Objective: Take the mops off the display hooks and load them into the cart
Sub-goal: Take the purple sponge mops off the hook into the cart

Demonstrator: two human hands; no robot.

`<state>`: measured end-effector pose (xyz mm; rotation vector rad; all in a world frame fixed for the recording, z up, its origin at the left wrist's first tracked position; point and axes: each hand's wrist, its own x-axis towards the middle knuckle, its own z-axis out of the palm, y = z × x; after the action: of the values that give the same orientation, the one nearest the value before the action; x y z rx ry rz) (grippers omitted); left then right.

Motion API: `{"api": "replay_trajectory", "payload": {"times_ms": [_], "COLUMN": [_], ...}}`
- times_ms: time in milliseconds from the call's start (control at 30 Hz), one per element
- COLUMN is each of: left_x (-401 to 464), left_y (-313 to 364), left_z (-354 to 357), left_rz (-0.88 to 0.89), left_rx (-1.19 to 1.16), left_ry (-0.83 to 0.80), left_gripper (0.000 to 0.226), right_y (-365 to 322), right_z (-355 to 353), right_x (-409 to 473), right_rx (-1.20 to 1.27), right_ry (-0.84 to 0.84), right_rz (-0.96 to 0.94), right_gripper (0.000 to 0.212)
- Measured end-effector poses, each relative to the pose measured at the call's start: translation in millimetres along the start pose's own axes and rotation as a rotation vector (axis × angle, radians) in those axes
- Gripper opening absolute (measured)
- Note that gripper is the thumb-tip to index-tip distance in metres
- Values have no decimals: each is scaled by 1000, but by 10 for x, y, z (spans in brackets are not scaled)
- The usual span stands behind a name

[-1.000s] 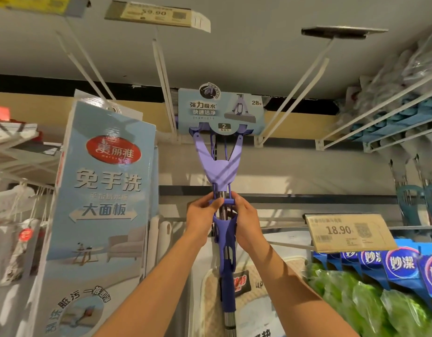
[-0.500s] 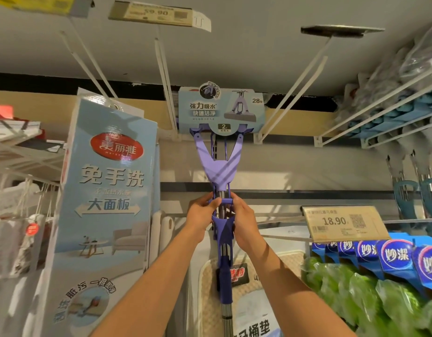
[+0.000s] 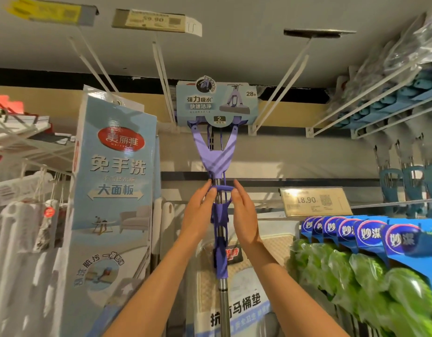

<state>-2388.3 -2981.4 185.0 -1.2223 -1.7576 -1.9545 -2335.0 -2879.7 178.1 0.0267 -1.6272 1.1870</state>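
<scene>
Since the earlier frames, both hands have loosened on the purple mop (image 3: pixel 215 164): fingers that were wrapped round the pull handle now lie straighter and flank it, while the mop hangs where it did.

Nearest, two bare forearms rise from the bottom edge toward the centre. Left hand (image 3: pixel 200 210) rests against the left side of the mop's shaft, its fingertips touching the purple pull handle (image 3: pixel 221 189); the fingers are extended, not curled round it. Right hand (image 3: pixel 241 210) stands just beside the handle on the right, fingers straight and relaxed; whether it touches the handle cannot be told.

Between the hands, the mop's metal shaft (image 3: pixel 223 302) runs down to the bottom edge. Above them, the purple Y-shaped yoke spreads upward to the mop's cardboard header (image 3: pixel 216 103), which hangs at the far rail among white display hooks (image 3: pixel 162 74).

To the left, a tall light-blue box (image 3: pixel 113 190) with a red oval logo hangs from its own hook. To the right, a row of green sponges (image 3: pixel 370 271) with blue header cards lies below a price tag (image 3: pixel 314 201) reading 18.90. Farther right, teal mops (image 3: pixel 414 181) hang from upper hooks. At the top, another price tag (image 3: pixel 152 20) reads 9.90.
</scene>
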Motion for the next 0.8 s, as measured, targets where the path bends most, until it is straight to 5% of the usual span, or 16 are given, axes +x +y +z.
{"api": "replay_trajectory", "payload": {"times_ms": [333, 567, 800], "left_x": [-1218, -2338, -3482], "left_y": [498, 722, 961], "left_z": [-429, -800, -1224], "left_rz": [175, 95, -37], "left_rx": [420, 570, 829], "left_ry": [67, 87, 139], "left_gripper": [65, 73, 66], "right_y": [-610, -858, -1057], "right_z": [-252, -410, -399], "right_x": [-1038, -1993, -2875], "right_rx": [-42, -18, -131], "right_ry": [-118, -205, -379], "right_rz": [-116, -94, -102], "right_gripper": [43, 40, 59]}}
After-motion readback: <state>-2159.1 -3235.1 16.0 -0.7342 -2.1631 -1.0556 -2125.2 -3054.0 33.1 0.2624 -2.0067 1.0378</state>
